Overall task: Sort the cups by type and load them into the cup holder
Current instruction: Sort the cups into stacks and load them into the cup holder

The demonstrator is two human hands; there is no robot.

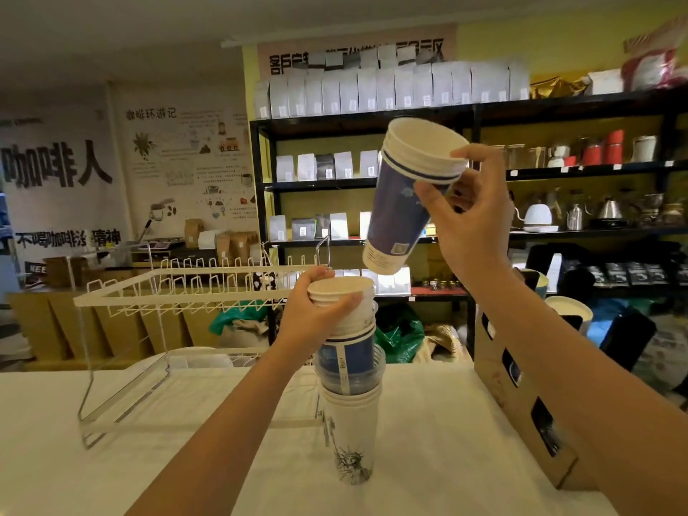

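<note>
Blue cups (pixel 400 206), nested, lifted clear above the mixed stack (pixel 350 385).
Head view: gripped near the rim by right hand (pixel 471 217), long axis tilted, base down-left; left hand (pixel 316 314) clasping stack's top; cup holder (pixel 521 415) lower right, nearer right hand.

The raised cups (pixel 400 202) are dark blue with white rims, a white band near the top and a cream base. In the stack (pixel 350 381), the top cups are plain white, next a blue one with a white label strip, then clear plastic, then white with a grey statue drawing. The rack (pixel 178 292) is white wire, the table (pixel 428 459) white, the holder (pixel 521 415) brown cardboard.
</note>
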